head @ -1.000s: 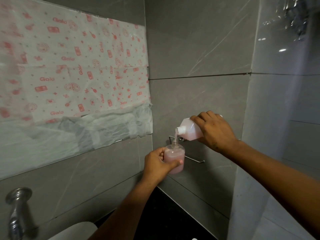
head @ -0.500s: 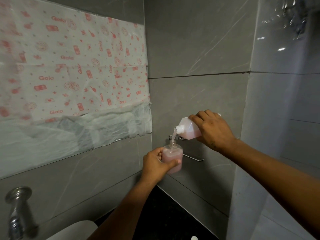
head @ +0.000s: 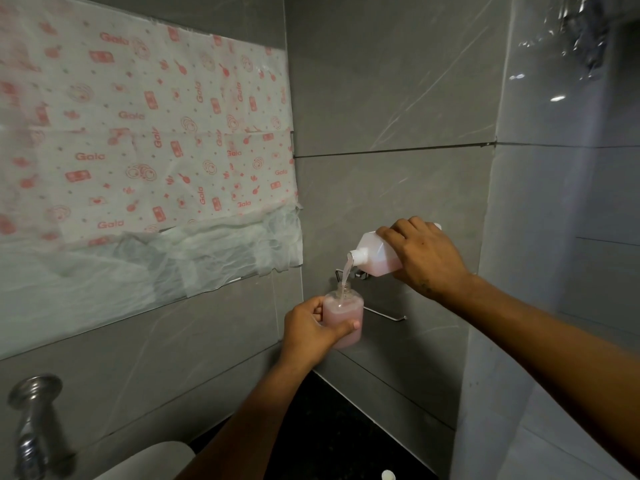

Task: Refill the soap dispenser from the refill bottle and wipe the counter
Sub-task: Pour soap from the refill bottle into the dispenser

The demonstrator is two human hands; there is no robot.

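Surfaces: stone-look tile, plastic, metal, thin sheeting.
Wall tiles [head: 381,98] grey, veined, satin sheen. Refill bottle [head: 375,252] cloudy white plastic; soap dispenser [head: 346,315] clear, smooth plastic. Tap [head: 29,420] shiny metal. Printed sheet [head: 145,133] thin, crinkled. Counter [head: 329,438] dark, speckled.

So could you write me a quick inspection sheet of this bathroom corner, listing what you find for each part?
Surface: dark counter at the bottom, mostly hidden by the arms; whether it is wet cannot be told.
Job's things: refill bottle tilted mouth-down, a pink stream running into the open neck of the soap dispenser, which is largely full of pink liquid. No wiping cloth seen.
Clutter: small white object at the bottom edge, unclear what.
Hands: left hand wrapped around the dispenser; right hand gripping the refill bottle.
Cables: nothing seen.
Surroundings: grey tiled wall, mirror covered with printed paper, metal tap, wire holder on the wall.
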